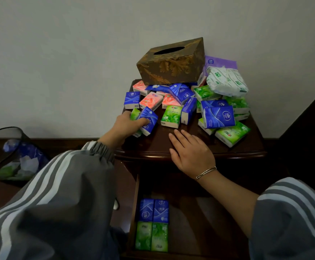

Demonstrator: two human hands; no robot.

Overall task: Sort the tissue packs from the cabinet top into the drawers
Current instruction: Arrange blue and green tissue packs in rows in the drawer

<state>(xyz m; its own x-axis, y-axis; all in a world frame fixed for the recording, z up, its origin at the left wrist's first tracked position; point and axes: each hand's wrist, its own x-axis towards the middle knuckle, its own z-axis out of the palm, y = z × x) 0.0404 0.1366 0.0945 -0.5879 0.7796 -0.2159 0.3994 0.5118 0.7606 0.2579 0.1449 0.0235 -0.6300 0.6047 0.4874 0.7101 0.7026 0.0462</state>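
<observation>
Several small tissue packs in blue, green and pink lie heaped on the dark wooden cabinet top (190, 145). My left hand (126, 124) grips a blue pack (149, 119) at the heap's front left, with a green pack (134, 113) pressed against it. My right hand (188, 149) rests flat with straight fingers on the cabinet's front edge and holds nothing. Below, the open drawer (196, 222) holds two blue packs (153, 210) and two green packs (151, 236) side by side at its left.
A brown patterned tissue box (171, 62) sits on the heap's back. A large white-green pack (227, 81) and a purple one (222, 61) lie at back right. A black mesh waste bin (12, 156) stands on the floor at left. The wall is close behind.
</observation>
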